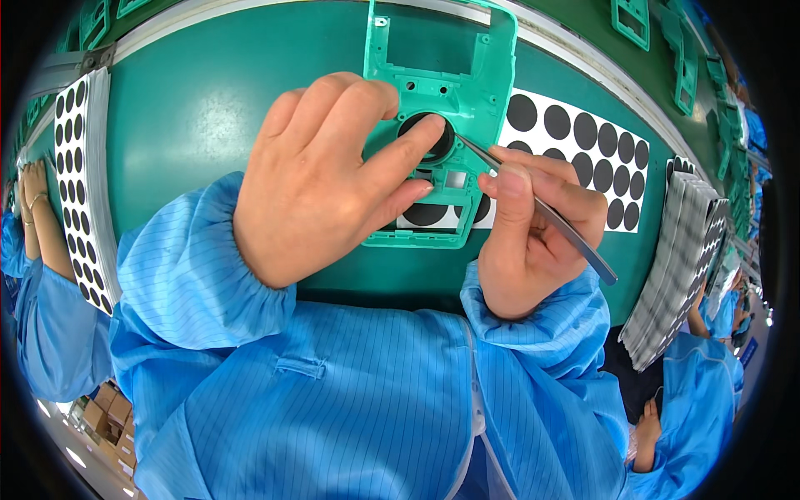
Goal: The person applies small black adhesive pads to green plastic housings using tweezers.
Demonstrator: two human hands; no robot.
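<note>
A green plastic housing [500, 58] with a rectangular opening lies in front of me, over a white sheet of black round stickers [586, 131]. My left hand [321, 171] reaches over its left side. The left index fingertip presses on a black disc [439, 151] set in the housing's round recess, with the thumb spread below it near the small window. My right hand [542, 221] is closed around metal tweezers [560, 222]. Their tip points at the disc's right edge, close to my left index fingertip; whether it touches cannot be told.
A tall stack of dotted sticker sheets [87, 179] stands at the left of the green table [192, 100]. Another stack [677, 258] is on the right. Beyond a pale rail lie more green housings [631, 21]. People in blue sleeves sit on both sides.
</note>
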